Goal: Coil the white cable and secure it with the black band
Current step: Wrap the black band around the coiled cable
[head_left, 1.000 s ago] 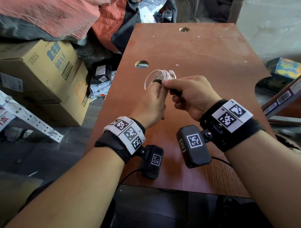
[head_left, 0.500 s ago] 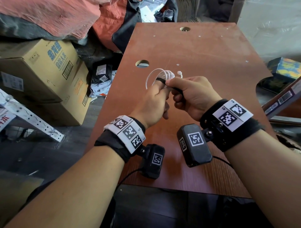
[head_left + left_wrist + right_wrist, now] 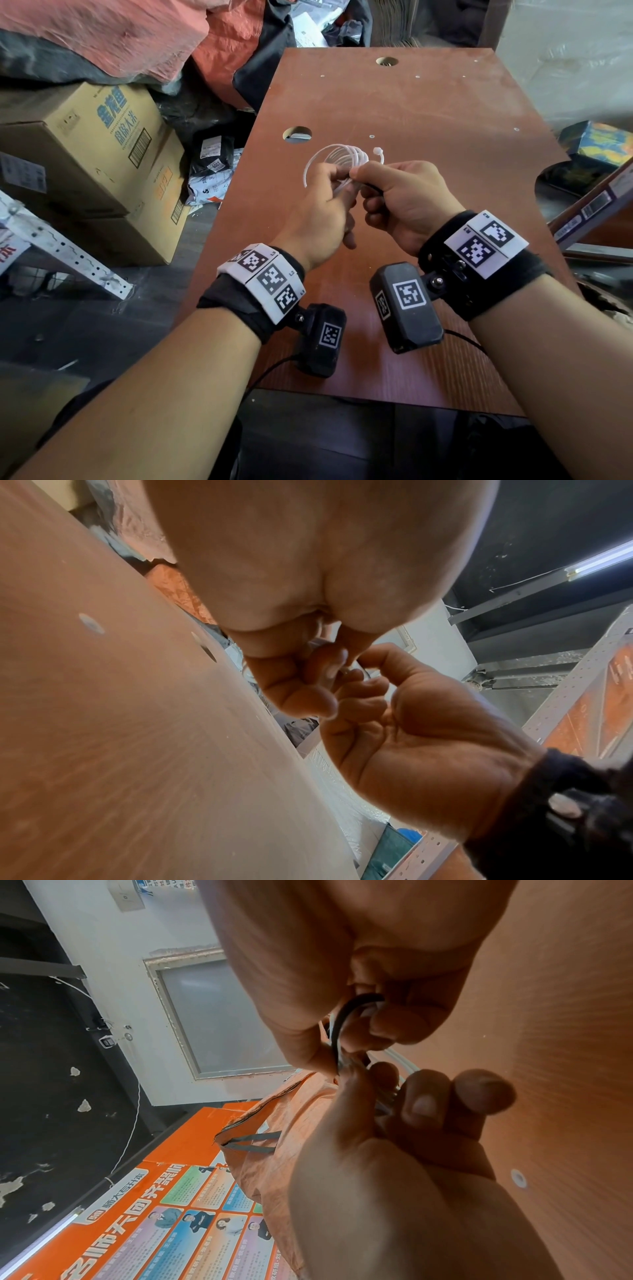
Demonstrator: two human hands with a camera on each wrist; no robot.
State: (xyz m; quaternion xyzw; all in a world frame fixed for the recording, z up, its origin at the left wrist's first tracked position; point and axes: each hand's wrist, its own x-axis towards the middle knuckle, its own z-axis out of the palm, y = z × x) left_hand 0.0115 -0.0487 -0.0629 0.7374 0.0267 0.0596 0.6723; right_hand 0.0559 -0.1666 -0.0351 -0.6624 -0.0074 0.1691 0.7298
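Already the white cable [image 3: 337, 158] is wound into a small bundle of several loops, held up in the air just above the brown counter [image 3: 428, 113], with its plug end [image 3: 378, 152] sticking out beside the right thumb. So the coiling looks done; what is left, as far as I can judge, is the fastening. The black band [image 3: 339, 1027] shows best in the right wrist view, where it arcs in a half loop between the right hand's thumb and curled fingers [image 3: 399, 1027], its lower end meeting the cable strands where the two hands touch. Whether it already goes fully round the bundle cannot be told, since the fingers cover that spot.

The left hand [image 3: 320, 219] pinches the near side of the coil, fingers curled round the strands. The right hand [image 3: 406, 202] pinches the band, thumb on top, knuckles folded under.

Compared with a second ago, the band was plainly visible then from the head camera, lying across the coil by the left thumb with a tail running under the right thumb; now only a dark sliver peeks out under the right thumb. The coil has tipped a little and the plug end has swung out to the right.

Beyond the counter's left edge stand cardboard boxes [image 3: 92, 164] and heaped red sacks [image 3: 113, 34].
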